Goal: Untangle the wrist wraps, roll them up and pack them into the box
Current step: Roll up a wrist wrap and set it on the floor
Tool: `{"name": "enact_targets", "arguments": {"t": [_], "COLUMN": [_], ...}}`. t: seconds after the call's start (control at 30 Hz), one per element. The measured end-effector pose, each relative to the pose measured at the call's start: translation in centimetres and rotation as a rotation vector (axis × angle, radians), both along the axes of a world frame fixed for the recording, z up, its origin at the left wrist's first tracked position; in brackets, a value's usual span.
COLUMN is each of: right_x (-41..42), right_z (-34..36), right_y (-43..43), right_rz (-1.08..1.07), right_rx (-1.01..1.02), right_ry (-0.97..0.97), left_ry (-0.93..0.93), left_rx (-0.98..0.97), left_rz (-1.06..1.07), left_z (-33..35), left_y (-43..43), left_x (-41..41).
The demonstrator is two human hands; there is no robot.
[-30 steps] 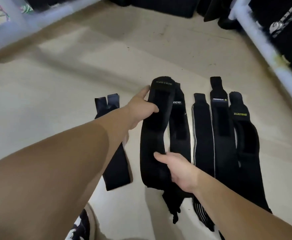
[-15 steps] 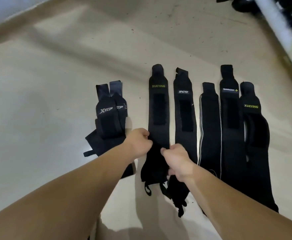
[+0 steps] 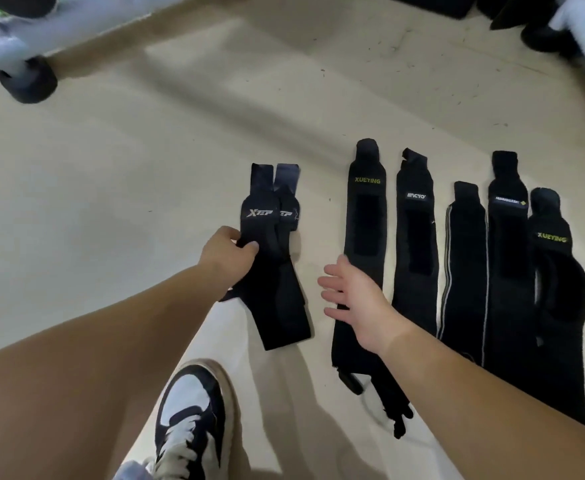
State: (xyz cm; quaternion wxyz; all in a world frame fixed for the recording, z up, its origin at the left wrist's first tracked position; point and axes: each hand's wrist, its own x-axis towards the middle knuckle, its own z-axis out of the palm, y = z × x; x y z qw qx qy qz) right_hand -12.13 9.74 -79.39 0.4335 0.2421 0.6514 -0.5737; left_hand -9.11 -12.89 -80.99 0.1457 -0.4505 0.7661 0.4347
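Since prev. frame both hands have left the mid row: L hand (image 3: pixel 227 261) has shifted left onto the XTEP pair (image 3: pixel 270 271), and R hand (image 3: pixel 356 303) has let go. L hand: fingers and thumb curled round the pair's left edge just below the logo, gripping. XTEP pair: two overlapped wraps lying flat, long axis running away from the person, tabs at far end. It sits directly at L hand, so L is the nearer hand. R hand: open, fingers spread and pointing left toward the pair, holding nothing, over the lower part of the XUEYING wrap (image 3: pixel 367 220); contact cannot be told. Further right, four more wraps (image 3: pixel 464 258) lie parallel, side by side. Surface: smooth beige floor (image 3: pixel 111 202). Room: black caster (image 3: pixel 31 81) top left, shoe (image 3: pixel 190 420) at bottom. Box not in view.
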Motion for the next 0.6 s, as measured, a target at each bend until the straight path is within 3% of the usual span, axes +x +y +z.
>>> {"name": "enact_targets", "arguments": {"t": [0.13,0.27,0.4,0.5,0.6], "right_x": [-0.9,-1.6,-2.0,-2.1,-2.5], "right_z": [-0.3,-0.3,-0.3,-0.3,0.6], "right_y": [-1.2,-2.1,-2.3,-1.9,-1.1], "right_rz": [-0.121,-0.146,-0.182,-0.103,-0.174], "right_rx": [-0.145,-0.191,-0.263,-0.086,-0.141], "right_ry": [-0.075,-0.115,-0.147,-0.07,-0.097], "left_ry": [0.156,0.188,0.041,0.002,-0.043], "left_rx": [0.091,0.357,0.518,0.546,0.545], "left_rz": [0.255,0.502,0.46,0.442,0.249], "left_z": [-0.7,-0.5,-0.5,1.0,3.9], "left_y": [0.1,0.7,1.4,1.9,2.9], "left_x": [-0.4,-2.1,-2.8,-3.3,-3.6]}}
